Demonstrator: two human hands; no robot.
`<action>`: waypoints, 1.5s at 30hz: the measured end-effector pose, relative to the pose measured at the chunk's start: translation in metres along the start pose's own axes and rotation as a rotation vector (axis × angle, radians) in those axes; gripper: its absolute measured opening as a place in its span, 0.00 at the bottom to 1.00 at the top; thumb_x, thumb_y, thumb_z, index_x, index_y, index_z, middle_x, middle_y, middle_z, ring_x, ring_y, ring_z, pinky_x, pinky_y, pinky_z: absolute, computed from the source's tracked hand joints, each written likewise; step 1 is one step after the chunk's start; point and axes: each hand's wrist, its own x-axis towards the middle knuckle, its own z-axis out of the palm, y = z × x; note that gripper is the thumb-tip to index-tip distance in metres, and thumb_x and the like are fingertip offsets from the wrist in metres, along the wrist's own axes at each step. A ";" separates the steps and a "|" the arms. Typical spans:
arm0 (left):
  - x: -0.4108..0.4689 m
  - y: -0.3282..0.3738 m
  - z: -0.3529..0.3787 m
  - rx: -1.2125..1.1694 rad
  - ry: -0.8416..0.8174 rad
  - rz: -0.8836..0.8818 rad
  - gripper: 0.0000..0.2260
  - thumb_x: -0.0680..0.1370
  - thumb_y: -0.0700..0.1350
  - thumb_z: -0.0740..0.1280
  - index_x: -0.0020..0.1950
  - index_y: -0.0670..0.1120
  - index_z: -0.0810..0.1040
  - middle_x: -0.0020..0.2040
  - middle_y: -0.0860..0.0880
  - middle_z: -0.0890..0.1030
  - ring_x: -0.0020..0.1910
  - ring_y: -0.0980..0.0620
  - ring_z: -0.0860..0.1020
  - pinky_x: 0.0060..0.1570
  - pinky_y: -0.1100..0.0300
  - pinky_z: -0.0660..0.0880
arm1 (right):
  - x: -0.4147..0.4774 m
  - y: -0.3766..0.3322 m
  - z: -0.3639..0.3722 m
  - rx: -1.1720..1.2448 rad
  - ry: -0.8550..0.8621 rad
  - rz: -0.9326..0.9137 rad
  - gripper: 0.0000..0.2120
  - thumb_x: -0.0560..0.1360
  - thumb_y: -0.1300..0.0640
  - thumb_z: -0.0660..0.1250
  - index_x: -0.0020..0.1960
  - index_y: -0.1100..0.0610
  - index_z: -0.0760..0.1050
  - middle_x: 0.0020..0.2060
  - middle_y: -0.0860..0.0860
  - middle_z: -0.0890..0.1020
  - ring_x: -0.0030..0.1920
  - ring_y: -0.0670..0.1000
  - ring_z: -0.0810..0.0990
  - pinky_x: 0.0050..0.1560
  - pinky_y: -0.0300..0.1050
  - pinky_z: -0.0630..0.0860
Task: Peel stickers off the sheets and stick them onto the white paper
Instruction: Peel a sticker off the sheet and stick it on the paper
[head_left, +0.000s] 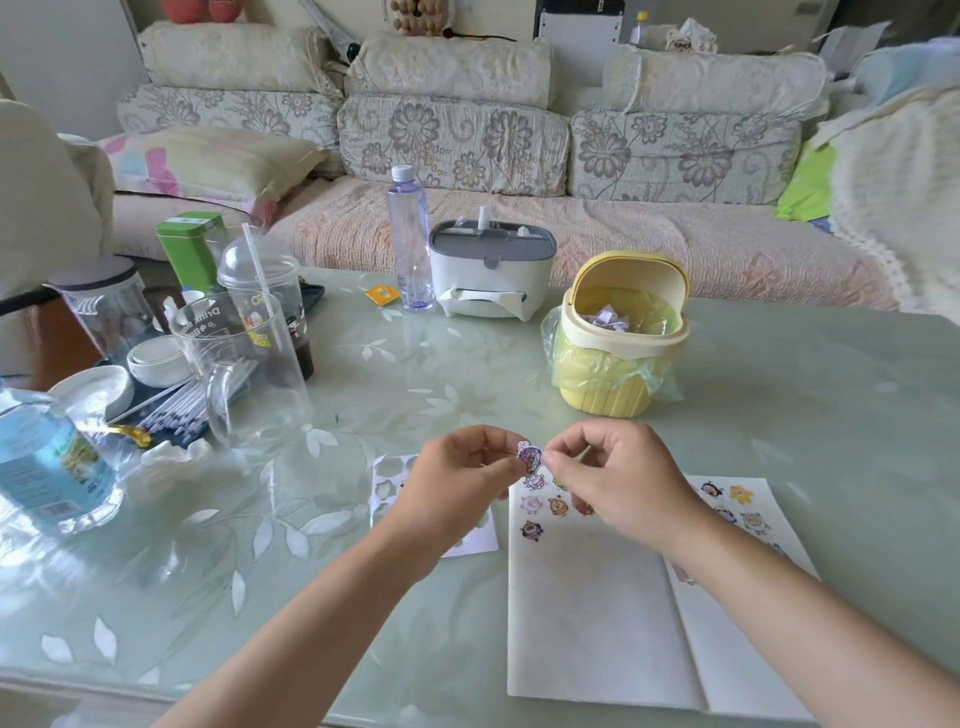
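Note:
A small purple cartoon sticker (530, 457) is held in the air between my two hands, just above the table. My left hand (457, 480) pinches its left edge and my right hand (618, 475) pinches its right edge. Under my left hand lies a sticker sheet (387, 488) with mostly empty outlines, partly hidden. The white paper (587, 597) lies below my right hand and carries several cartoon stickers near its top edge. To its right lies another sheet with stickers (737, 506), partly covered by my right forearm.
A yellow mini trash bin (621, 332) with a bag stands behind my hands. A white tissue box (491, 270) and a clear bottle (410, 239) stand farther back. Glass cups, jars and a water bottle (47, 462) crowd the left side of the table.

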 end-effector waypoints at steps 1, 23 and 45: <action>0.000 0.001 0.001 0.010 -0.009 0.012 0.01 0.76 0.43 0.73 0.46 0.48 0.84 0.35 0.52 0.81 0.32 0.56 0.75 0.27 0.70 0.67 | 0.000 0.000 0.000 -0.011 -0.002 0.002 0.07 0.75 0.60 0.72 0.39 0.53 0.81 0.23 0.39 0.78 0.25 0.43 0.74 0.32 0.34 0.71; -0.006 -0.002 0.013 0.272 0.131 0.178 0.04 0.76 0.49 0.70 0.43 0.56 0.83 0.32 0.53 0.82 0.26 0.55 0.73 0.29 0.62 0.70 | -0.002 0.007 0.006 -0.468 0.298 -0.379 0.09 0.67 0.55 0.76 0.34 0.49 0.77 0.30 0.38 0.75 0.30 0.39 0.72 0.30 0.27 0.61; 0.003 0.017 0.009 0.106 0.082 0.252 0.06 0.77 0.47 0.71 0.41 0.54 0.84 0.41 0.43 0.83 0.35 0.50 0.74 0.36 0.57 0.70 | 0.002 0.001 -0.009 0.146 0.083 -0.085 0.02 0.75 0.56 0.74 0.44 0.53 0.84 0.23 0.46 0.77 0.25 0.47 0.73 0.29 0.39 0.71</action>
